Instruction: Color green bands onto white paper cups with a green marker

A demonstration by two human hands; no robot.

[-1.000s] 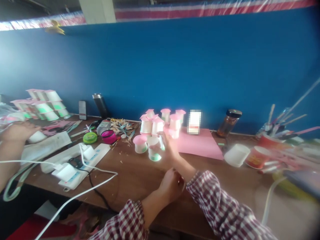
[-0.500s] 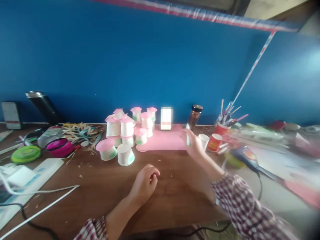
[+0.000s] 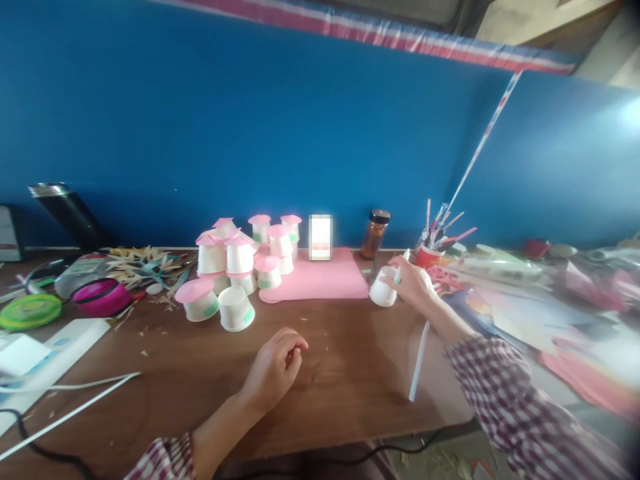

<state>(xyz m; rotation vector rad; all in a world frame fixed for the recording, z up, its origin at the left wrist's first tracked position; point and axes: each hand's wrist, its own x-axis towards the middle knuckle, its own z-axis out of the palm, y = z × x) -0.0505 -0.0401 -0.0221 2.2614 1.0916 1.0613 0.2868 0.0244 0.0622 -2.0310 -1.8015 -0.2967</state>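
My left hand [image 3: 277,363] rests loosely curled over the bare brown tabletop, with nothing visible in its fingers. At the right, my right hand [image 3: 414,281] pinches a slim white marker [image 3: 405,256] with a greenish lower end. Its fingers are beside a white paper cup [image 3: 384,288] and partly cover it; whether they touch it, I cannot tell. To the left stand several upturned white cups topped with pink paper, some stacked. In front of them are a pink-topped cup [image 3: 198,301] and a plain white cup [image 3: 237,309] with a green patch.
A pink sheet [image 3: 325,280] lies mid-table, with a dark-lidded jar [image 3: 376,235] behind it. A red cup [image 3: 430,256] holds pens and sticks. A white strip [image 3: 419,363] lies near the right edge. Left are a power strip [image 3: 93,328], cables and a magenta container [image 3: 101,297].
The right hand, with the marker, has moved right from the pink sheet's edge to the white cup. The left hand keeps its curl. The view has turned slightly right.
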